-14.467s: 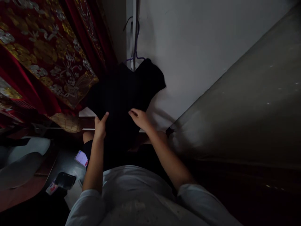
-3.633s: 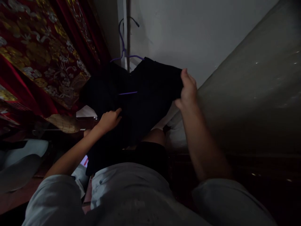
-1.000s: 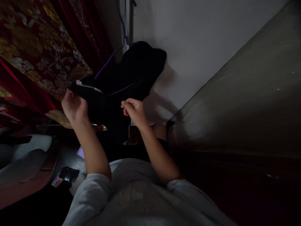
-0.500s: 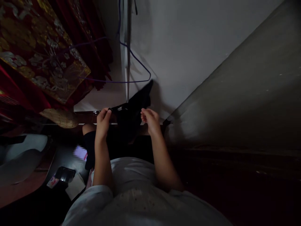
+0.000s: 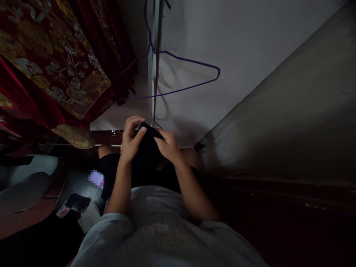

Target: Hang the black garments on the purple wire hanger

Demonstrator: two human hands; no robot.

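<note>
Between my hands a black garment (image 5: 147,148) is stretched by its top edge, and its lower part hangs over my lap, where it merges with my dark shorts. I cannot make out what kind of garment it is. My left hand (image 5: 132,139) pinches the left end of that edge between thumb and fingers. Closed on the right end is my right hand (image 5: 168,144), thumb along the cloth. Beyond my hands a purple clothes hanger (image 5: 189,59) hangs bare, its left part in front of red cloth.
Red cloth with gold and silver embroidery (image 5: 69,70) hangs at the upper left. A grey pole (image 5: 153,81) stands ahead against the pale wall (image 5: 236,33). On a dark seat (image 5: 75,181) at my left lie a black phone-like object (image 5: 78,202) and papers.
My right hand has come left and taken the garment's edge, and the cloth has been lowered and drawn together. The hanger has swung round, its right end now farther right.
</note>
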